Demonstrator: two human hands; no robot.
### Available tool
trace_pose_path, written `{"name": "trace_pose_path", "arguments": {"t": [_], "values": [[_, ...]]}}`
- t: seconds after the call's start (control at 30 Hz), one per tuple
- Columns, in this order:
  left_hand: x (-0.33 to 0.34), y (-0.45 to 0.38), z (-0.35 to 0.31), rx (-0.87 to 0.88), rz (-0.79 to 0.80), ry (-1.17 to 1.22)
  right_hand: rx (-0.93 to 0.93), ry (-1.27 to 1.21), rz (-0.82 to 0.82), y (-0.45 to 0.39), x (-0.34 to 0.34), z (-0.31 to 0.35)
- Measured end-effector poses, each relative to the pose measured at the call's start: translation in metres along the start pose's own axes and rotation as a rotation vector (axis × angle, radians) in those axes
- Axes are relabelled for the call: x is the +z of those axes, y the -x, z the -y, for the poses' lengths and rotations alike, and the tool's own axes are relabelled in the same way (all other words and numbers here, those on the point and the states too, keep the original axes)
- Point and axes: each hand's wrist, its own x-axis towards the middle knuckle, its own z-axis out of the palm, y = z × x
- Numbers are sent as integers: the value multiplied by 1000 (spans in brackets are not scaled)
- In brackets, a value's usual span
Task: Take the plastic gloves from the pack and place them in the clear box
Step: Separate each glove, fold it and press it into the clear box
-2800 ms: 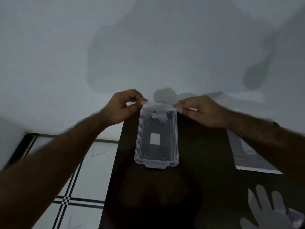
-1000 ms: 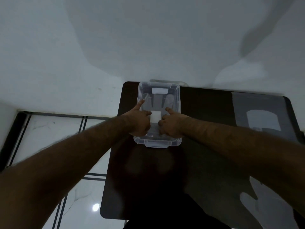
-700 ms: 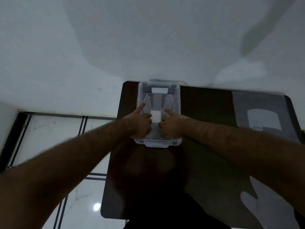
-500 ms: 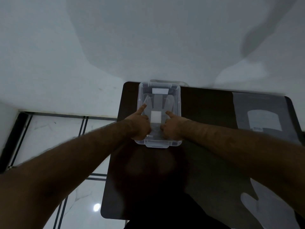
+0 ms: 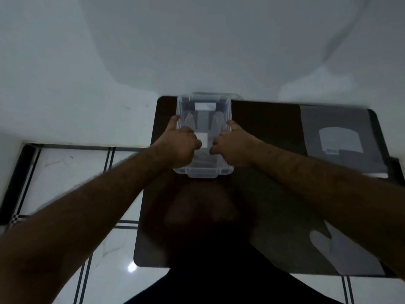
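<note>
1. The left hand (image 5: 179, 145) and right hand (image 5: 232, 148) were curled inside the clear rectangular plastic box (image 5: 203, 119), forefingers along its side walls — pressing a thin translucent plastic glove (image 5: 202, 123) flat.
2. The box stood on the dark glossy surface (image 5: 263, 194).
3. Right of the hands lay the grey glove pack (image 5: 341, 139); nearer the person, a loose glove (image 5: 341, 251).

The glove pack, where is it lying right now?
In the head view the glove pack lies flat at the far right of the dark table, right of the clear box and beyond the loose glove.
</note>
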Motion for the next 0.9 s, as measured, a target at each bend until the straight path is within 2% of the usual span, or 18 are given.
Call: {"name": "trace_pose_path", "arguments": {"t": [0.1,0.2,0.33,0.47,0.57,0.63,0.7,0.8,0.9], "values": [[-19,19,-28,-79,-35,96,45,-148,-172,43,5,1],[-36,35,-70,-88,-77,175,45,-283,-316,92,28,5],[-46,47,-150,-13,-97,296,12,-330,-356,166,79,14],[-30,40,-249,101,-133,366,5,-318,-378,254,160,23],[-10,23,-332,174,-99,433,91,-366,-256,324,226,22],[4,8,-388,209,-36,496,199,-432,-116,372,272,23],[19,-6,-439,231,35,516,289,-478,-53,413,319,29],[44,-26,-502,263,82,422,323,-416,10,457,380,41],[63,-39,-539,238,93,355,377,-425,42,472,407,49]]}}
